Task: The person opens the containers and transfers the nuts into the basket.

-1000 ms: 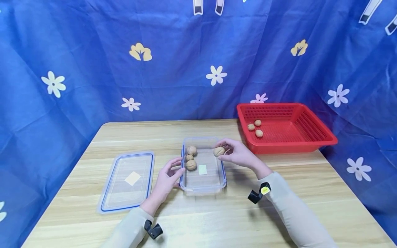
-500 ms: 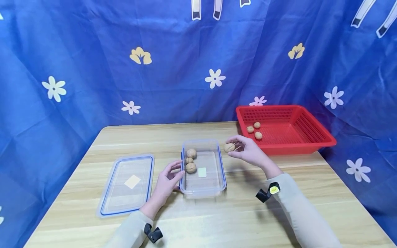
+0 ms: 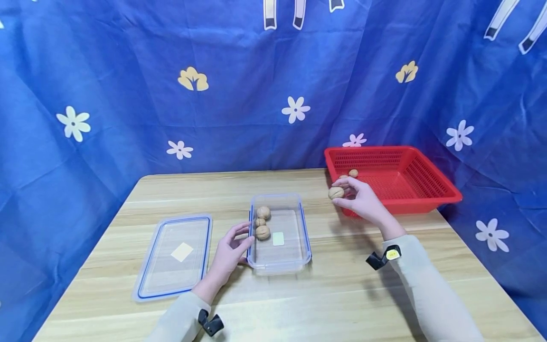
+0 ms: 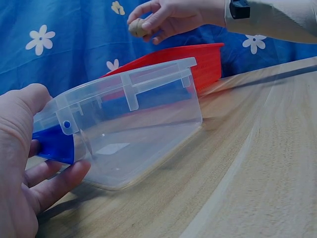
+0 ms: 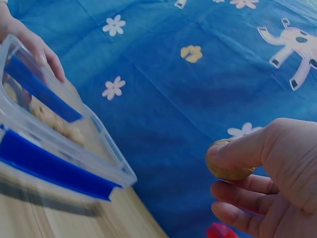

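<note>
My right hand (image 3: 361, 199) pinches a walnut (image 3: 336, 193) between thumb and fingers, raised at the near left corner of the red basket (image 3: 420, 205). In the right wrist view the same walnut (image 5: 229, 166) sits under the thumb. My left hand (image 3: 230, 249) grips the left side of a clear plastic food container (image 3: 288, 263); the left wrist view has its thumb at the rim and fingers around the blue latch (image 4: 55, 144). Three walnuts (image 3: 263, 232) lie in a row along the container's left wall. In the basket, two walnuts (image 3: 353, 173) show, one partly behind my right hand.
Left of the container, its clear lid (image 3: 173, 259) with a blue seal lies flat on the wooden table (image 3: 273, 313). A blue patterned curtain (image 3: 239, 109) hangs behind and beside the table. The basket stands at the back right, near the table's edge.
My right hand has carried the walnut from over the container's right side rightward to the basket's corner, now covering one basket walnut. The left hand stays on the container.
</note>
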Demonstrator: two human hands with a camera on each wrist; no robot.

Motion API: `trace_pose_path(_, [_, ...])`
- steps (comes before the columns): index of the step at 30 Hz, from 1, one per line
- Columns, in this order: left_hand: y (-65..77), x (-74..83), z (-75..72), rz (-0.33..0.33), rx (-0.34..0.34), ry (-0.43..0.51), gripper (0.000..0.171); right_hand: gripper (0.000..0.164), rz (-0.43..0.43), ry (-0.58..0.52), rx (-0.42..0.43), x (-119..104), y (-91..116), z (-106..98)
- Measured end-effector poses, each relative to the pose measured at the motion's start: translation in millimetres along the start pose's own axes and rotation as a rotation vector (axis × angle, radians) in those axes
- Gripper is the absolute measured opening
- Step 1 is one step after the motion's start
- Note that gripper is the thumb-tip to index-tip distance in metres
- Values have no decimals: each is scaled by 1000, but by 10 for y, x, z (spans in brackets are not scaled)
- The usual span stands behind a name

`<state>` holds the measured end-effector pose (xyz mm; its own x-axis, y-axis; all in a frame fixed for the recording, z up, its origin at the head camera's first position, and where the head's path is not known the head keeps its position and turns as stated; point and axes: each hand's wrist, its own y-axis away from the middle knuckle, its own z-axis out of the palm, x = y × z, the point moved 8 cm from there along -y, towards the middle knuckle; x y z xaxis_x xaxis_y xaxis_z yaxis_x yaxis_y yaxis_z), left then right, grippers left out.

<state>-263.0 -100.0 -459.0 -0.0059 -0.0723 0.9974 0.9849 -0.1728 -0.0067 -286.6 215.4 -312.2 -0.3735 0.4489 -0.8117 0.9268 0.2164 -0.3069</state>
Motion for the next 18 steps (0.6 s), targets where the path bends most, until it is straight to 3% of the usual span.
trace_pose_path(7, [-6, 2, -3, 0, -2, 8, 44, 38, 45, 34, 67, 204, -31, -210])
trace_pose_path(14, [5, 28, 5, -20, -12, 14, 46, 42, 107, 22, 124, 658, -104, -428])
trace_pose_path(18, [-5, 8, -1, -15, 1, -11, 45, 43, 115, 38, 147, 771, -116, -511])
